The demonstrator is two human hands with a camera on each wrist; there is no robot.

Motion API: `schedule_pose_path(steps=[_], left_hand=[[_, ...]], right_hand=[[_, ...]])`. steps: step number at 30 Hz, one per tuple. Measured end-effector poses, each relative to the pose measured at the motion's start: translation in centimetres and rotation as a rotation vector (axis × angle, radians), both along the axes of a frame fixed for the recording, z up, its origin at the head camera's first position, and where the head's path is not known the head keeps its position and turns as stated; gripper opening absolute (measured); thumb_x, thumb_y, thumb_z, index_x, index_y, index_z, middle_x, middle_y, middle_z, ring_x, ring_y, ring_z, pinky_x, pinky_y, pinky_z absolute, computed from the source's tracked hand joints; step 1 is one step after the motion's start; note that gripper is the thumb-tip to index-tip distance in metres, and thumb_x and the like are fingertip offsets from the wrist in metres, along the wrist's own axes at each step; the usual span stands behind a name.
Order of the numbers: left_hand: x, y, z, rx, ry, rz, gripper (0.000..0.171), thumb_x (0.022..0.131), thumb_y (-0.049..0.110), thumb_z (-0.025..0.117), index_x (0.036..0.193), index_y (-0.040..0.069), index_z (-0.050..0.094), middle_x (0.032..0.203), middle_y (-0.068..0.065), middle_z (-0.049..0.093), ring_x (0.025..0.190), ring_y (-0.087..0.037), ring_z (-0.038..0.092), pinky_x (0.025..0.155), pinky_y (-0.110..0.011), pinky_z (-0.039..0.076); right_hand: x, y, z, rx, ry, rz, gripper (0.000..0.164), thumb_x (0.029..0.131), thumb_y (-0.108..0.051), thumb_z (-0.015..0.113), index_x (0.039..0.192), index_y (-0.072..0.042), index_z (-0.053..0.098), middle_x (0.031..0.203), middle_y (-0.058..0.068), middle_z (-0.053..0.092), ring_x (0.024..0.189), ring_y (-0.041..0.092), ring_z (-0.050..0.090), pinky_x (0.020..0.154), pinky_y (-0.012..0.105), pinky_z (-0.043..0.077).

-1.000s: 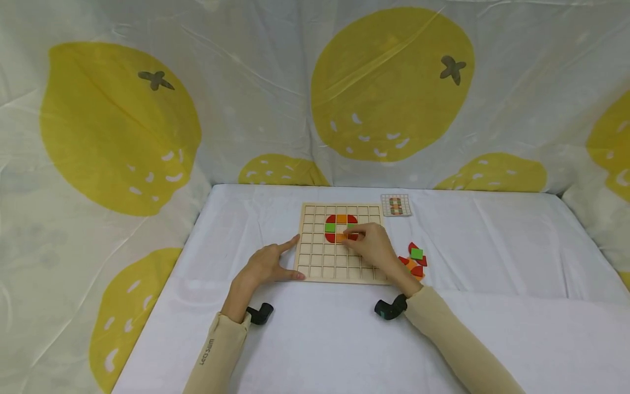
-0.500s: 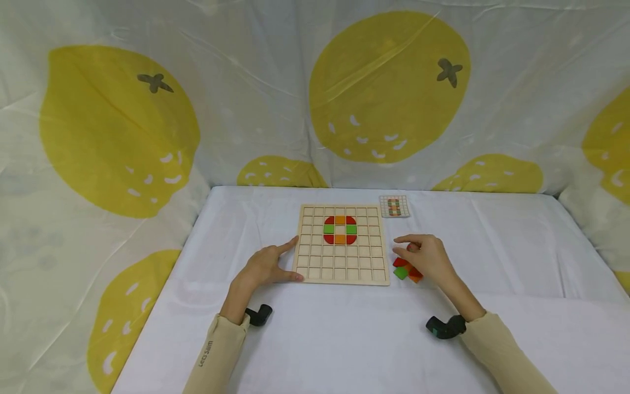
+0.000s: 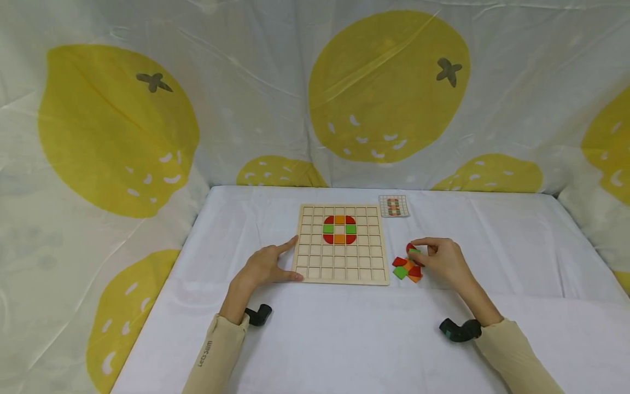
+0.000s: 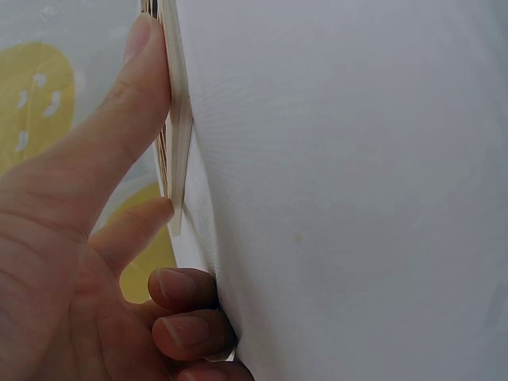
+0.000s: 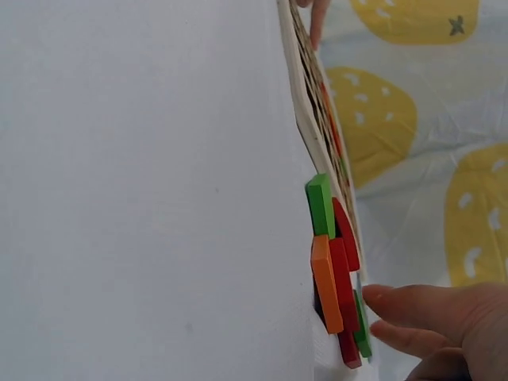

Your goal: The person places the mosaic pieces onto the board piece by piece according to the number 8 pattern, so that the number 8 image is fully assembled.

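My left hand [image 3: 263, 265] rests at the left side of a wooden grid board [image 3: 339, 269], its thumb at the near corner and index finger against the left edge. In the left wrist view its other fingers [image 4: 190, 329] are bent beside the board. Red, orange and green tiles [image 3: 339, 239] form a rounded ring in the board's upper middle, around one bare cell. Right of the board, my right hand [image 3: 443, 262] pinches a green square tile [image 3: 415, 250] between thumb and index finger, at the far end of a loose tile pile [image 3: 408, 268]. Its thumb hides part of that tile.
A small pattern card [image 3: 394, 206] with a printed grid lies by the board's far right corner. The table has a white cloth [image 3: 344, 339]. Behind it hangs a lemon-print curtain [image 3: 266, 82]. Black wrist cameras [image 3: 460, 330] sit on both wrists.
My right hand has left the tile ring on the board and moved right to the pile, its fingertips now at the green square tile. My left hand has stayed at the board's edge.
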State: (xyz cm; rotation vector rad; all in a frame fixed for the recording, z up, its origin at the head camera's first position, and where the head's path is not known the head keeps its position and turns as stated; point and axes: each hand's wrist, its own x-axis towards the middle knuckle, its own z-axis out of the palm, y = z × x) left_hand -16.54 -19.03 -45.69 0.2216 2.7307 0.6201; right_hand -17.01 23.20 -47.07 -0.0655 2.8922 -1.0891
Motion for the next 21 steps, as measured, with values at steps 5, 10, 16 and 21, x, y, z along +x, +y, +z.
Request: schedule_pose_path(steps=[5, 10, 16, 21], left_hand=[[-0.04, -0.13, -0.08, 0.001, 0.006, -0.009, 0.106, 0.075, 0.053, 0.089, 0.162, 0.032, 0.033, 0.148, -0.026, 0.057, 0.13, -0.039, 0.058, 0.105, -0.054, 0.049], [-0.06, -0.12, -0.02, -0.004, 0.006, -0.004, 0.107, 0.075, 0.053, 0.089, 0.162, 0.031, 0.033, 0.146, -0.027, 0.057, 0.127, -0.037, 0.06, 0.103, -0.053, 0.05], [-0.06, -0.02, 0.01, 0.005, 0.003, 0.0, 0.106, 0.075, 0.053, 0.089, 0.162, 0.033, 0.033, 0.148, -0.026, 0.056, 0.129, -0.036, 0.058, 0.105, -0.053, 0.049], [-0.06, -0.04, 0.04, 0.005, 0.002, 0.002, 0.106, 0.075, 0.052, 0.09, 0.162, 0.033, 0.033, 0.146, -0.026, 0.058, 0.126, -0.035, 0.06, 0.104, -0.052, 0.049]], right_hand=[[0.0, 0.27, -0.06, 0.003, -0.044, 0.005, 0.039, 0.09, -0.029, 0.081, 0.121, -0.005, 0.076, 0.062, -0.001, 0.035, 0.06, 0.018, 0.037, 0.053, 0.027, 0.025], [-0.26, 0.09, -0.63, -0.009, 0.007, -0.016, 0.029, 0.097, -0.025, 0.073, 0.118, -0.005, 0.078, 0.06, 0.0, 0.034, 0.058, 0.019, 0.037, 0.052, 0.027, 0.026], [-0.51, -0.05, -0.85, 0.002, 0.048, -0.011, 0.023, 0.098, -0.017, 0.07, 0.114, -0.002, 0.079, 0.058, -0.001, 0.035, 0.057, 0.019, 0.038, 0.052, 0.027, 0.026], [-0.45, -0.13, -0.32, -0.003, -0.009, 0.008, 0.028, 0.095, -0.023, 0.075, 0.117, -0.005, 0.078, 0.06, -0.001, 0.036, 0.061, 0.019, 0.038, 0.053, 0.027, 0.026]])
